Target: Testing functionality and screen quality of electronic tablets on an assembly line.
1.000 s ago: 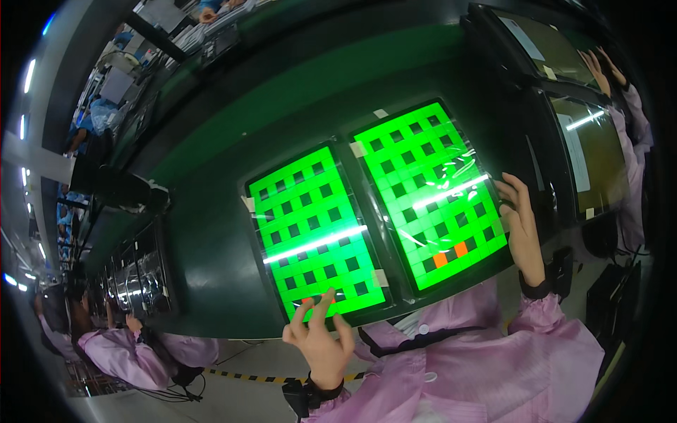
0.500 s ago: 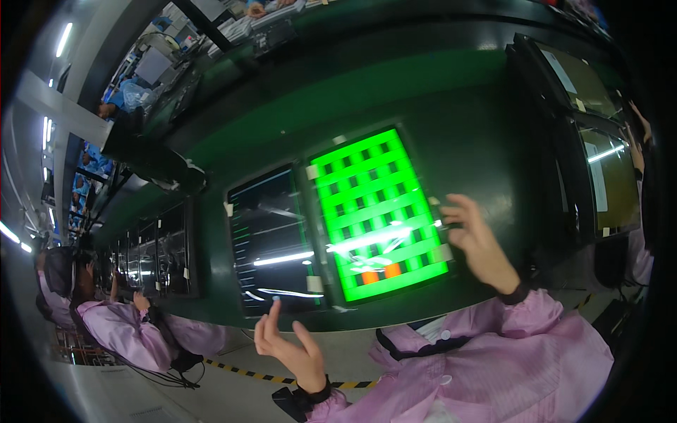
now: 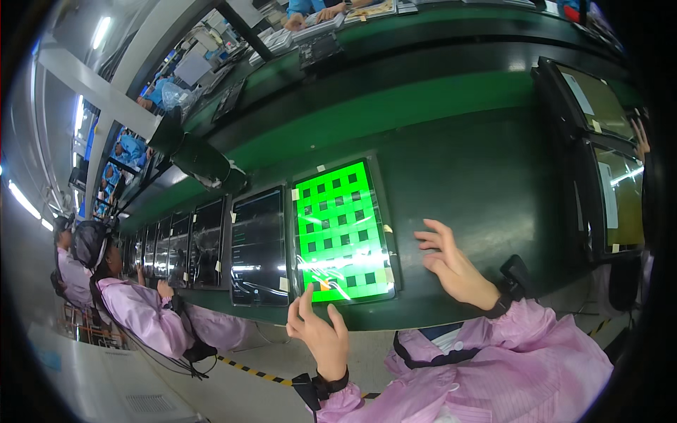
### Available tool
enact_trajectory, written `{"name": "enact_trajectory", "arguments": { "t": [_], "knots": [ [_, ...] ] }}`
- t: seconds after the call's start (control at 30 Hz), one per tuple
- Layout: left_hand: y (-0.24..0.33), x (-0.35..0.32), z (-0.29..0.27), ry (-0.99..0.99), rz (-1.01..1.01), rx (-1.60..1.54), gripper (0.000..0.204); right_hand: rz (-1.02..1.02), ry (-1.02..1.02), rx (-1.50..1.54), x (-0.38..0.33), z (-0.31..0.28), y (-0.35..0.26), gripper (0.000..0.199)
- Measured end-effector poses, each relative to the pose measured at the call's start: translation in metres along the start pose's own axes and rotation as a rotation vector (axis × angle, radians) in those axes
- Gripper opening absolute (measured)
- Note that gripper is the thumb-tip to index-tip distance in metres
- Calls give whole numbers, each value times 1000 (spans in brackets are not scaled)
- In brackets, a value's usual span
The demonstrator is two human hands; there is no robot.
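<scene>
A tablet (image 3: 337, 215) lies on the dark green bench, its screen lit bright green with rows of dark squares. One orange patch (image 3: 322, 285) shows low on its left. Over the near left corner of that screen is my left hand (image 3: 321, 338), fingers apart, index fingertip beside the orange patch. Whether the fingertip touches the glass I cannot tell. To the right of the tablet, my right hand (image 3: 457, 273) hovers open with its fingers spread and holds nothing. Just left of the lit tablet lies a second tablet (image 3: 259, 247), its screen mostly dark, with small lines of text.
More dark tablets (image 3: 208, 240) run along the bench to the left, where a co-worker in a pink smock (image 3: 144, 310) sits. Dark trays (image 3: 589, 180) holding panels stand at the right. A dark wrapped post (image 3: 194, 158) rises behind the tablets.
My left hand has gone from the near edge of the dark tablet to the lit tablet's near left corner. My right hand is farther from the lit tablet's right edge. The view has shifted.
</scene>
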State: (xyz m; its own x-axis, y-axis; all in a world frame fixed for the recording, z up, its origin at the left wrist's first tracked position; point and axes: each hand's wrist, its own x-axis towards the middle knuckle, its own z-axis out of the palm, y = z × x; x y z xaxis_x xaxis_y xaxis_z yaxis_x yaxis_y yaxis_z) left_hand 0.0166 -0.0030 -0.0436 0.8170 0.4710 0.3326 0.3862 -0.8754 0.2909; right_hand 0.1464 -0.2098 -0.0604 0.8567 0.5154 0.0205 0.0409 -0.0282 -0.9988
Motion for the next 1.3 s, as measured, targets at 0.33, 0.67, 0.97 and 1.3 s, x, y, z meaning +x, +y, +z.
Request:
{"name": "enact_trajectory", "arguments": {
  "t": [0.33, 0.67, 0.97, 1.3],
  "knots": [
    [117, -24, 50, -411, 595, -744, 39, -471, 917, -403, -157, -114, -46, 36],
    [253, -52, 70, -1274, 1040, -1090, 37, -391, 1398, 250, -277, -294, 15, 28],
    [277, -56, 76, -1571, 797, -1208, 40, -345, 1291, 427, -277, -261, -31, 37],
    [252, -57, 64, -1326, -58, -1900, 55, -274, 692, 1064, -238, -124, -28, 50]
  ]
}}
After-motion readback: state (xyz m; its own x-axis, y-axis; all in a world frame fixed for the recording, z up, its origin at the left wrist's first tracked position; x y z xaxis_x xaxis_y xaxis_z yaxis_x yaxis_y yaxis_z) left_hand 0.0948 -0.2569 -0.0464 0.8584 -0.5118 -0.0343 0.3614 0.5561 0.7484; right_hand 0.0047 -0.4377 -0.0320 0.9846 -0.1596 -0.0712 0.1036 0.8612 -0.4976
